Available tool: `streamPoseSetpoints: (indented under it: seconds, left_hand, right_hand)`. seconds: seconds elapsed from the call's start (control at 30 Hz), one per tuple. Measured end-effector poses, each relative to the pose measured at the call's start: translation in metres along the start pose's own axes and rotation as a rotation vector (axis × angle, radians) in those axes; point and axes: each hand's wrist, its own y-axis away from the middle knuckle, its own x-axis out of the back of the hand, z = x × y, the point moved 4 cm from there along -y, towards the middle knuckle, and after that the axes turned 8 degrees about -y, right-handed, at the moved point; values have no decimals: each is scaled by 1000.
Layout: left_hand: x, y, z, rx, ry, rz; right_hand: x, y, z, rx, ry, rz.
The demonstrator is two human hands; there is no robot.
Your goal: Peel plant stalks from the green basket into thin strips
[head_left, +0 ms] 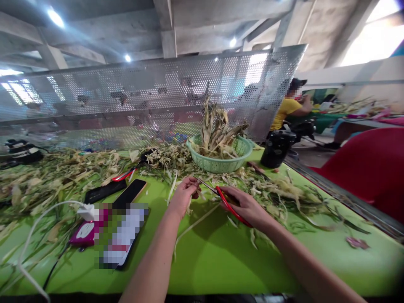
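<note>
My left hand (184,195) is closed in a pinch over the middle of the green table, with pale strips of dried husk (202,197) at its fingertips. In my right hand (249,206) are red-handled scissors (221,195), my fingers closed around the handles. Their blades point left and reach the fingers of my left hand; whether they are parted is too small to tell. Below the hands, a long thin strip (197,221) lies across the green tabletop (214,261). Husk scraps are scattered around both hands.
A green plastic basket (217,164) of dried husks stands behind my hands, a black bucket (277,149) to its right. On the left lie phones (131,193), a magenta power strip (83,233), a white cable and husk heaps (57,172). Beyond is a perforated metal screen (142,97); a person in yellow (285,111) sits right.
</note>
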Motion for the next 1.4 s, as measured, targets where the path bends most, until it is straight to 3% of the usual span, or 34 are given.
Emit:
streamPoseSetpoints:
  seconds: [0.8,1.4]
  left_hand:
    - [1,-3,-4,-29,62,-5]
    - [-2,0,3,-30,-7,-36]
  right_hand:
    - [4,4,-12,23,147,12]
    - [0,3,-2,28,61,21]
